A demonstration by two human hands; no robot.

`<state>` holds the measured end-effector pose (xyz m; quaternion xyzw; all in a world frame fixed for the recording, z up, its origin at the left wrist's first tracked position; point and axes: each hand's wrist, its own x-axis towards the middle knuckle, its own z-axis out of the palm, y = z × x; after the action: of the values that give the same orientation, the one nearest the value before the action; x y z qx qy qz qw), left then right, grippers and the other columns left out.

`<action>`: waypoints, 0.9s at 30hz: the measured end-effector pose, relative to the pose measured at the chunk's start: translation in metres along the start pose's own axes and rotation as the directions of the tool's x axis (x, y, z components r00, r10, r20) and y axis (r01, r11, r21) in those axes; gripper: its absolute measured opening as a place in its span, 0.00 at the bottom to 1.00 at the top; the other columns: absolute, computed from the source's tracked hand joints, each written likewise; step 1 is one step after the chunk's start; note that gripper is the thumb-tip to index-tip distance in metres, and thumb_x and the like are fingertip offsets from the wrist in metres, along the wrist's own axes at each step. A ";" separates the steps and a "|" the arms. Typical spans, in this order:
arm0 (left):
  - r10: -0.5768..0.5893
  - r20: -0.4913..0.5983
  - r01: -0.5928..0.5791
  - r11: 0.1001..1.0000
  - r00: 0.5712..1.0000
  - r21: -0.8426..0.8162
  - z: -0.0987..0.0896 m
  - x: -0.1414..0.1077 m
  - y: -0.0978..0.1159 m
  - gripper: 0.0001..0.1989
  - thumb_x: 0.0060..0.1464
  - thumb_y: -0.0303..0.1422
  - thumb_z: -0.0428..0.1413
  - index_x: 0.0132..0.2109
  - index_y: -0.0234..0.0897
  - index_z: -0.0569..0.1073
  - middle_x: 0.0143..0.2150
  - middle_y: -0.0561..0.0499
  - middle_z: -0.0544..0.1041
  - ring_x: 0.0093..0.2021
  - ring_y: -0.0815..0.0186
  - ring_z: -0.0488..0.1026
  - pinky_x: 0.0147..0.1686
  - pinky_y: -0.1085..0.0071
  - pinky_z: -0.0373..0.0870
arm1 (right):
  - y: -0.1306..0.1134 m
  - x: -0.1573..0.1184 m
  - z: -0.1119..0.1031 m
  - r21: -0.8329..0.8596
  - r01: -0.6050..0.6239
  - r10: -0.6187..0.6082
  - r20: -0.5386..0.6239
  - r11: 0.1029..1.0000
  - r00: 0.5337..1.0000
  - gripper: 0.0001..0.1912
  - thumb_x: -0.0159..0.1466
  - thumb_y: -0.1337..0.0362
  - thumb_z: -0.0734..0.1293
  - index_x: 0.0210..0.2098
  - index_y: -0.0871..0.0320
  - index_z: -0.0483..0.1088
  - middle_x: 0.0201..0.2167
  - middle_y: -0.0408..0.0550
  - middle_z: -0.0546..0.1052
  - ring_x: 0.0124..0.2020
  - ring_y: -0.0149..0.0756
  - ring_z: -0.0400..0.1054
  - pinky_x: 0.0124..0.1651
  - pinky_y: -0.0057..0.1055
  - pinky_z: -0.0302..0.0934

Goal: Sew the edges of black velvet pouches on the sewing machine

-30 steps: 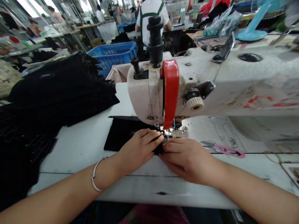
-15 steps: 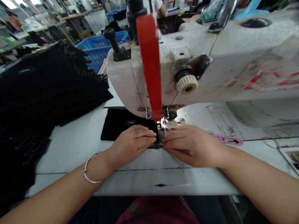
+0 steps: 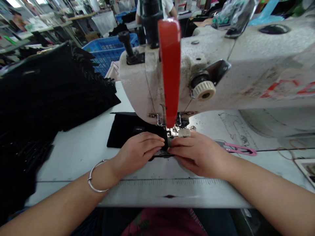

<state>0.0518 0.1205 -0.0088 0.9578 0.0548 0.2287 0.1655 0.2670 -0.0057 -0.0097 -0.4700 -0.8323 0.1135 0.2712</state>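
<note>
Head view, sewing machine (image 3: 221,75) above black cloth (image 3: 123,131), blue basket (image 3: 105,50) behind

soft daylit room, small bright glow beneath the needle area, glossy highlights, blurred background, stretched edges.

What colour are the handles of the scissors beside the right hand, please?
The scissors' handles are pink, seen best in the head view.

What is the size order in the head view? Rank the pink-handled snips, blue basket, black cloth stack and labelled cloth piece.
1. Black cloth stack
2. Blue basket and labelled cloth piece: too alike to rank
3. Pink-handled snips
</note>
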 end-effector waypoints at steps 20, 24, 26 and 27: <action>0.256 0.157 -0.280 0.947 0.954 0.158 -0.003 0.012 -0.004 0.06 0.64 0.26 0.52 0.45 0.36 0.74 0.43 0.52 0.80 0.44 0.65 0.74 0.46 0.63 0.73 | -0.004 -0.001 -0.001 -0.017 -0.041 0.042 0.052 0.999 0.998 0.12 0.63 0.70 0.63 0.44 0.57 0.75 0.43 0.50 0.73 0.42 0.42 0.65 0.45 0.41 0.60; 0.239 0.167 -0.269 0.945 0.957 0.187 -0.002 0.010 -0.003 0.08 0.64 0.25 0.51 0.48 0.34 0.73 0.45 0.50 0.79 0.46 0.64 0.73 0.48 0.62 0.73 | -0.004 -0.001 -0.001 -0.012 -0.042 0.042 0.045 0.999 0.998 0.11 0.62 0.70 0.63 0.42 0.58 0.75 0.43 0.50 0.73 0.41 0.41 0.65 0.44 0.40 0.60; 0.245 0.167 -0.276 0.940 0.955 0.199 -0.001 0.010 -0.003 0.09 0.64 0.24 0.51 0.48 0.33 0.73 0.45 0.49 0.79 0.46 0.64 0.73 0.49 0.62 0.73 | -0.004 0.000 -0.001 -0.013 -0.044 0.044 0.049 0.999 0.998 0.12 0.62 0.71 0.63 0.43 0.58 0.75 0.43 0.50 0.73 0.41 0.41 0.65 0.44 0.40 0.60; 0.253 0.165 -0.284 0.939 0.953 0.197 -0.001 0.010 -0.003 0.09 0.64 0.23 0.51 0.48 0.32 0.73 0.44 0.48 0.79 0.46 0.64 0.73 0.49 0.62 0.73 | -0.004 0.000 -0.001 -0.015 -0.043 0.043 0.051 0.999 0.998 0.13 0.62 0.71 0.63 0.44 0.58 0.75 0.43 0.50 0.73 0.41 0.41 0.65 0.44 0.39 0.60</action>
<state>0.0606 0.1252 -0.0048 0.9820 -0.0633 0.1753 0.0300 0.2648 -0.0083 -0.0067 -0.4866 -0.8295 0.1256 0.2438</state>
